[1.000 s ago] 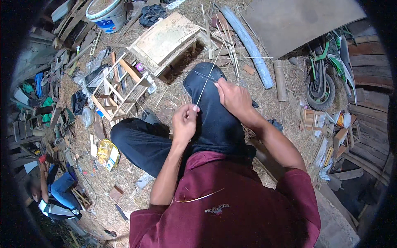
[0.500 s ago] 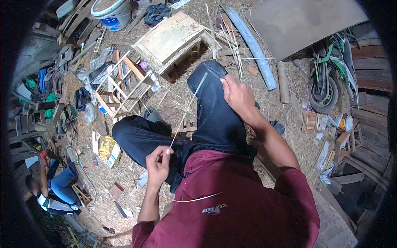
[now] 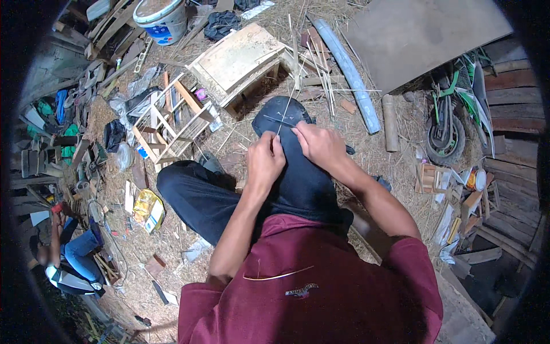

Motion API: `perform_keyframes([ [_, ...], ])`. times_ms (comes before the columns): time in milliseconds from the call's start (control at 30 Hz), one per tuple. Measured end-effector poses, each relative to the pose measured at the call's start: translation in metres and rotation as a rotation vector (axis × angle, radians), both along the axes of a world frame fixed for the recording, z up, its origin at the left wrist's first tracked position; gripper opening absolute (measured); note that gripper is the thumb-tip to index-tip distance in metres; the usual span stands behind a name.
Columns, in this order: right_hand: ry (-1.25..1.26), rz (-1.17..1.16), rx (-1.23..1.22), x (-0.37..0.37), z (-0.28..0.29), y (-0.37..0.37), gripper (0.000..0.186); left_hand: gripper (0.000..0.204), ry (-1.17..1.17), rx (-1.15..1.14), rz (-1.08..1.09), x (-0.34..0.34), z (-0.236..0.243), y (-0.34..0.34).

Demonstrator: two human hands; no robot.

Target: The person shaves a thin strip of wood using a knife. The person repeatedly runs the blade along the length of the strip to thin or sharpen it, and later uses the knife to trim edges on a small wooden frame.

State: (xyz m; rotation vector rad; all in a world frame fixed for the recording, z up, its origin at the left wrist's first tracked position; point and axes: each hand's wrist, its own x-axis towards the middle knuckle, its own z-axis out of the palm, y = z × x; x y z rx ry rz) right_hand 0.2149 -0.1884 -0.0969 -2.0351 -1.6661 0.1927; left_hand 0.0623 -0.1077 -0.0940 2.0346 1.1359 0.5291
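Over my raised dark-trousered knee, my two hands are close together. My left hand pinches a thin pale strip, probably wood or bamboo, which points away from me past the knee. My right hand is closed around a knife. Its narrow grey blade points left and crosses the strip just beyond my left fingertips; the handle is hidden in my fist. Whether the blade touches the strip, I cannot tell. Another thin curved strip lies on my maroon shirt.
Beyond my knee stands a pale wooden bench-like piece, with a slatted wooden frame left of it. Thin sticks and a grey-blue pole lie ahead. A motorbike wheel is at right. Another person sits at far left.
My left hand has moved forward and right along the strip, up beside my right hand. My right hand has come slightly nearer and left, and the blade now lies across the strip.
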Motion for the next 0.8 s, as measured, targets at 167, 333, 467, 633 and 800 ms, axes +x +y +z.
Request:
perform_keyframes([
  [167,-0.025,-0.032,-0.095,0.004,0.005,-0.001,0.021,0.013,-0.054,0.021,-0.078,-0.026,-0.007,-0.013],
  [333,-0.044,-0.11,-0.155,0.007,0.007,0.001,0.022,0.008,-0.057,0.006,-0.086,-0.069,-0.006,-0.032],
  [467,-0.036,-0.13,-0.171,0.009,0.009,0.002,0.023,0.009,-0.038,-0.037,-0.069,-0.108,0.014,-0.044],
  [633,-0.001,-0.17,-0.154,0.007,0.01,0.006,0.023,0.009,-0.082,-0.067,-0.039,-0.148,0.033,-0.051],
  [800,0.084,-0.249,-0.171,0.015,0.006,0.004,0.021,0.011,0.002,-0.229,0.093,-0.191,0.051,-0.063],
])
